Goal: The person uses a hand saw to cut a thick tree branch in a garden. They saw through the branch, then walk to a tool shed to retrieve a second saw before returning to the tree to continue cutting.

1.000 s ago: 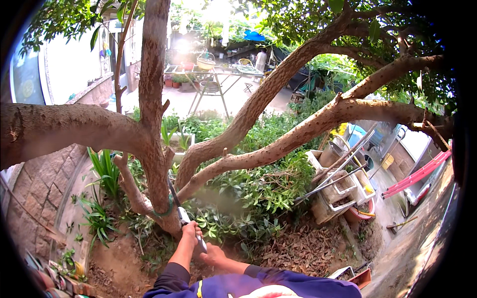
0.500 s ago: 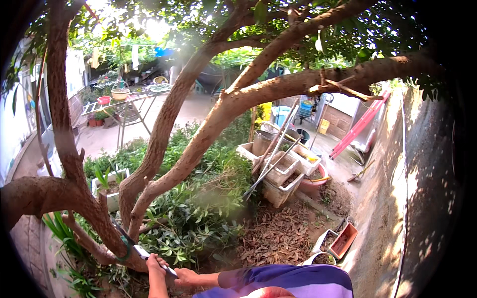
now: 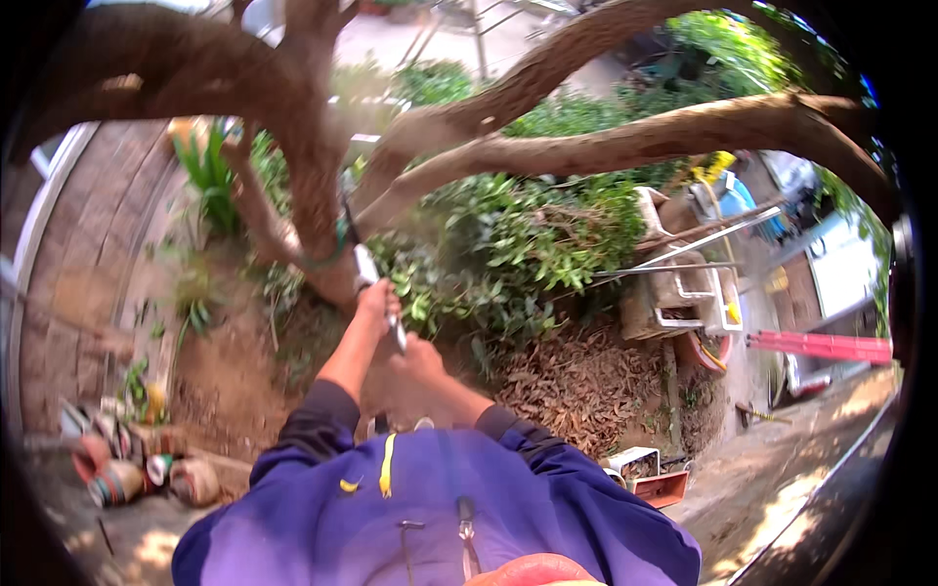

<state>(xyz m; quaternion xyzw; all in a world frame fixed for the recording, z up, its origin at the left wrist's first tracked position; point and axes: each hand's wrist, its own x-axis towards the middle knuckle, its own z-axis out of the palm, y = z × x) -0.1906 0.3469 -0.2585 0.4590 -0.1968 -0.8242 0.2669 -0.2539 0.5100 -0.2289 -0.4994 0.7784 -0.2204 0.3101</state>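
Observation:
A long tool (image 3: 365, 264) with a narrow dark blade and a white-and-black handle, saw-like in shape, slants up from my hands to the tree. My left hand (image 3: 375, 301) is closed around its handle. Lower down and a little to the right, my right hand (image 3: 420, 361) is closed at the handle's rear end, blurred by motion. The blade's far part lies against the fork of the tree trunk (image 3: 318, 186), where the exact contact is hard to make out. Something green is wrapped around the trunk (image 3: 332, 278) beside the blade.
Thick branches (image 3: 625, 146) spread right and left across the view. Leafy shrubs (image 3: 508, 239) grow beyond the tool. Pale planter boxes (image 3: 669, 293) with poles stand at right, near a pink ladder (image 3: 821, 347). Pots (image 3: 117, 479) sit at lower left; dry leaves (image 3: 581, 386) cover soil.
My view has tilted down, so the trunk, tool and hands appear higher and further right. Both hands keep their place on the tool, and the blade stays by the trunk.

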